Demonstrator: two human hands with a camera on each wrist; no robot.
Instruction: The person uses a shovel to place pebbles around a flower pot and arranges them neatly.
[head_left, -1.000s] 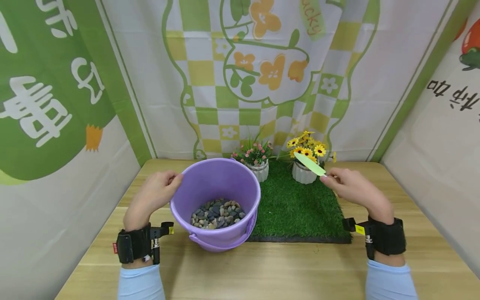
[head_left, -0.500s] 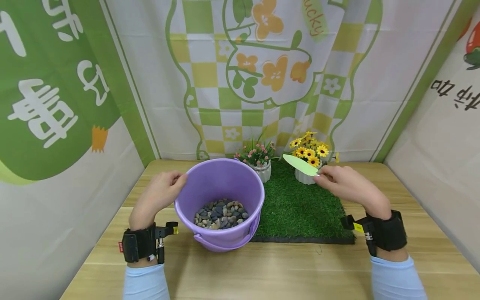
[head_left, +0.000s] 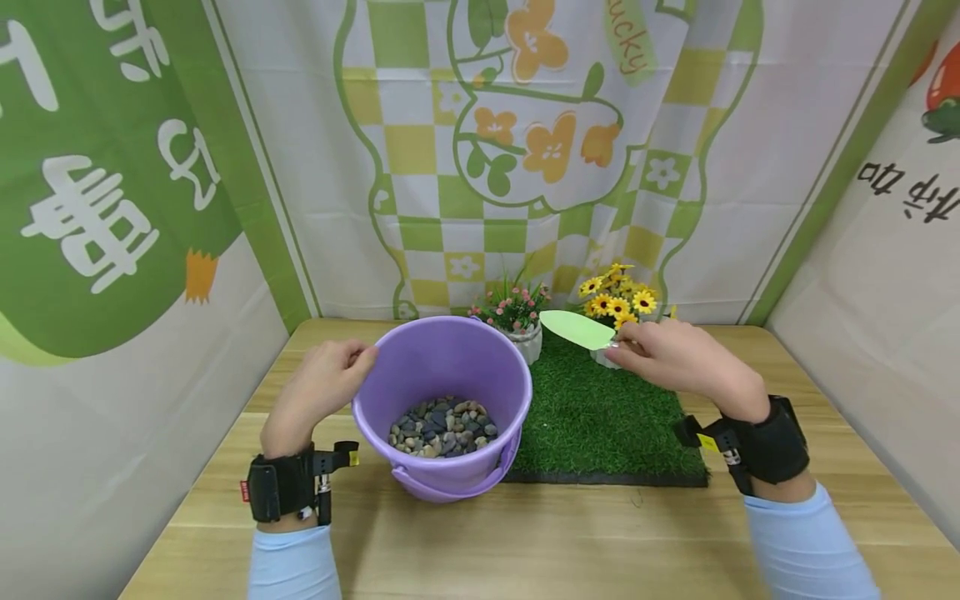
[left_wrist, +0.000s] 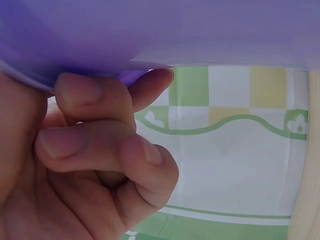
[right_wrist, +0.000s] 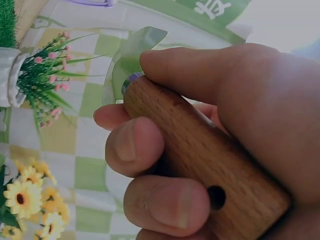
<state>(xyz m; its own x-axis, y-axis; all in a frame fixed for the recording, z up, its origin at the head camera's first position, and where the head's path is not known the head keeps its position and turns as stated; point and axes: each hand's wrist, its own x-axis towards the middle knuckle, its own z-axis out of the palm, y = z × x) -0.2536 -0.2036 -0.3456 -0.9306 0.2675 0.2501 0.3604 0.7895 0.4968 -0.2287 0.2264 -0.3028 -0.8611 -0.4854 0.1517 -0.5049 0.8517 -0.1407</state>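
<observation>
Left hand (head_left: 318, 379): pinching the left side of the rim on the purple bucket (head_left: 450, 358), thumb and fingers curling round it
Right hand (head_left: 678, 358): wrapping its fingers snugly round the wooden handle (right_wrist: 200, 155) of the trowel (head_left: 577, 329)
Trowel: hanging in midair over the back of the fake grass mat (head_left: 600, 433), its pale green blade pointing at the bucket but not reaching it
Pebbles (head_left: 442, 427): sitting in the bottom of the bucket, the blade staying well clear of them
Flower pots: pink blooms (head_left: 513, 310) and yellow blooms (head_left: 618, 300) standing behind, kinda just decorating
Done: bucket's being steadied, trowel's being held, so setup's looking sorted imo
Left: pretty much all the actual trowel work, I'm guessing, since I'm seeing no stones riding on the blade
</observation>
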